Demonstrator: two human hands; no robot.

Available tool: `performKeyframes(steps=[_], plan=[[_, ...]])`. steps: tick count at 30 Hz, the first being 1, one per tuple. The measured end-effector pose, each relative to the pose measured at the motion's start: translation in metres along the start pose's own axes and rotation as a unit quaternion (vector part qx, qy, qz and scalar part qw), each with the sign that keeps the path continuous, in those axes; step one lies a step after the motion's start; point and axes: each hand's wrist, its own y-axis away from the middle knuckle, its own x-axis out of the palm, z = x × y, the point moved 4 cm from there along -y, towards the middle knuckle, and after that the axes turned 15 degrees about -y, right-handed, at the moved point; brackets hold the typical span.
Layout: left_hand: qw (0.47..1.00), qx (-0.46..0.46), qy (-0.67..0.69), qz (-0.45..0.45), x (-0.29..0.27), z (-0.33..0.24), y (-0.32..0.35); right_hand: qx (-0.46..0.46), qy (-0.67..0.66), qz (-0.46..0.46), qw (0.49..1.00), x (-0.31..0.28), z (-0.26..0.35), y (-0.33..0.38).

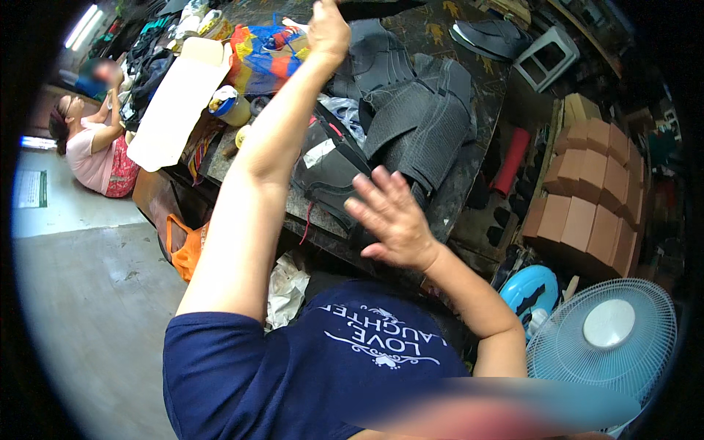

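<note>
My left hand [328, 33] is stretched far across the workbench, its fingers closed on the end of a thin, dark flat piece [381, 9] that points right. Fingers spread and holding nothing, my right hand [392, 220] hovers over the near edge of the bench. Just beyond it lie stacked black textured cut pieces [422, 132], like shoe-upper material. Left of that stack is a black item [330, 172] with a white label and a pink cord. More dark curved pieces [491, 38] rest at the far right of the bench.
A colourful mesh bag [264, 59], a lidded jar [231, 108] and a long cream sheet [180, 103] occupy the left side. Brown boxes [587, 176] are stacked at right, above a blue fan [601, 345]. Another person [95, 143] sits at far left.
</note>
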Motion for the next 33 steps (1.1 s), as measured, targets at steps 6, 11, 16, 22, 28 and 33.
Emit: performKeyframes(steps=[6,11,16,22,28,33], plan=[[0.964,0.111,0.231,-0.065,-0.103,-0.083,0.018,0.111,-0.216,-0.394,0.886,-0.107,-0.045,-0.009],[0.885,0.140,0.325,0.303,-0.137,-0.165,0.138,0.209,-0.421,-0.513,0.719,-0.136,-0.077,0.018],[0.827,0.433,0.310,0.179,-0.168,-0.180,0.172,0.325,-0.480,-0.490,0.650,-0.132,-0.083,0.083],[0.737,0.615,0.245,0.134,-0.164,-0.206,0.201,0.452,-0.489,-0.317,0.676,-0.120,-0.061,0.130],[0.869,0.416,0.214,0.159,-0.088,-0.203,0.171,0.437,-0.462,-0.410,0.654,-0.128,-0.055,0.151],[0.895,0.370,-0.064,0.242,0.012,-0.194,0.184,0.405,-0.477,-0.449,0.639,-0.124,-0.049,0.152]])
